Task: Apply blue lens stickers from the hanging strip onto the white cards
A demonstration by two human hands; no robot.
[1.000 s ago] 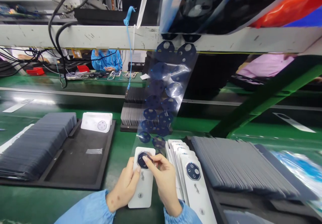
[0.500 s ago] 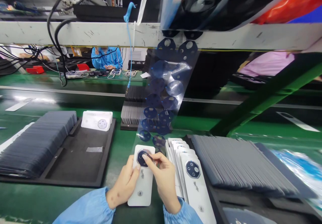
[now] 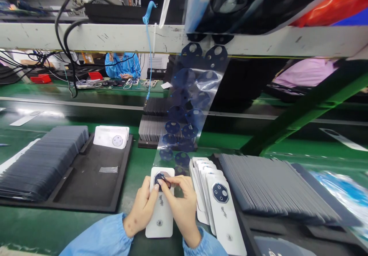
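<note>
A white phone back panel (image 3: 159,219) lies on the green bench in front of me, with dark lettering and a small round emblem. My left hand (image 3: 140,212) grips its left edge, thumb on top. Near the panel's upper end sits a dark round camera sticker (image 3: 158,177). The fingertips of my right hand (image 3: 181,204) pinch the sticker's right side and press down there; the fingers partly cover it. Just beyond the panel hangs a clear film strip (image 3: 198,112) bearing several dark round stickers. To the right, several similar white panels (image 3: 227,225) lie overlapped, the top one with a dark camera patch.
A black tray (image 3: 89,187) at left holds a row of grey sheets (image 3: 46,164) and a few white panels (image 3: 110,137). Another row of grey sheets (image 3: 276,187) stands at right. Overhead runs a white beam (image 3: 115,37); a green post (image 3: 299,106) slants at right. Co-workers sit beyond.
My right hand has shifted slightly left across the camera area, its fingers still pinching the sticker. The panel has moved a little left, with my left hand still on its edge.
</note>
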